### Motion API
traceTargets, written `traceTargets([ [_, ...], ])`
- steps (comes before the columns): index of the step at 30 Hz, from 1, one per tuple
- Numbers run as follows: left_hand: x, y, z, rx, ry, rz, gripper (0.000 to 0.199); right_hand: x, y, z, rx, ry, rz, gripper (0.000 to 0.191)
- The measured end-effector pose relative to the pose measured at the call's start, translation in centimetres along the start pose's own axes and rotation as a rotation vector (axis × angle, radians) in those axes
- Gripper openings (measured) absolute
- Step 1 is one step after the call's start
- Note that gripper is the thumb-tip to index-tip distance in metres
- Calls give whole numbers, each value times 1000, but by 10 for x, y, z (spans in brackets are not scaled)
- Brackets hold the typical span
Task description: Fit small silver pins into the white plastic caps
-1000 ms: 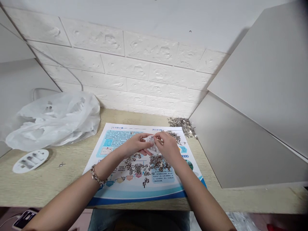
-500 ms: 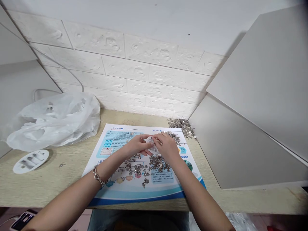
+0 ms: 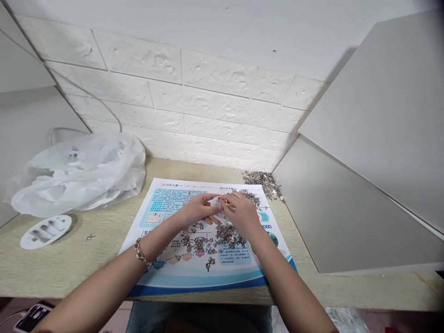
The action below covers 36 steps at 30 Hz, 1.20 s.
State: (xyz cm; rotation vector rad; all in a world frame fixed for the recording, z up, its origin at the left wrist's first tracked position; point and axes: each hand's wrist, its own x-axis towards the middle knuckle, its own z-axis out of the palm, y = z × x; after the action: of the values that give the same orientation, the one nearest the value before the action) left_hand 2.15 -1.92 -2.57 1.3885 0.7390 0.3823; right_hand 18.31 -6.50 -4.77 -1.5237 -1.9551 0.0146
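Note:
Between my two hands is a white oval plastic piece, partly covered by the fingers. My left hand grips its left edge, thumb on top and fingers beneath. With its fingers pinched, my right hand presses on the piece's right side; any small part in that pinch is hidden. Just below the hands, small metal parts lie heaped on a printed sheet, with looser metal parts to their left. A similar white oval piece with metal parts set in it lies at the left.
A translucent plastic bag of white pieces stands at the back left. Another pile of small metal parts sits by the wall. A grey panel bounds the right side. A phone shows below the table's left edge.
Both hands stay over the sheet with the white piece between them, their fingers nearly unmoved. The whole view has shifted very slightly.

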Motion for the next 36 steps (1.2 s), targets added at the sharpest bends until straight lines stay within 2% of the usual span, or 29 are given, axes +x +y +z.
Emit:
traceTargets([
  [12,1,-2,1,41,-41,25,54,2,1,3,82,38,60,12],
  [19,3,-8,-1,63,-55,47,52,2,2,7,69,-29,47,11],
  [27,0,-6,-5,57,-87,67,53,4,1,3,191,-53,30,16],
  [31,0,-3,-5,39,-53,45,53,6,1,-3,232,-96,24,19],
  [33,1,-3,-3,7,-37,18,52,8,2,-6,247,-125,20,24],
  [36,4,-5,0,-47,-16,-13,52,11,4,-8,281,-118,90,35],
])
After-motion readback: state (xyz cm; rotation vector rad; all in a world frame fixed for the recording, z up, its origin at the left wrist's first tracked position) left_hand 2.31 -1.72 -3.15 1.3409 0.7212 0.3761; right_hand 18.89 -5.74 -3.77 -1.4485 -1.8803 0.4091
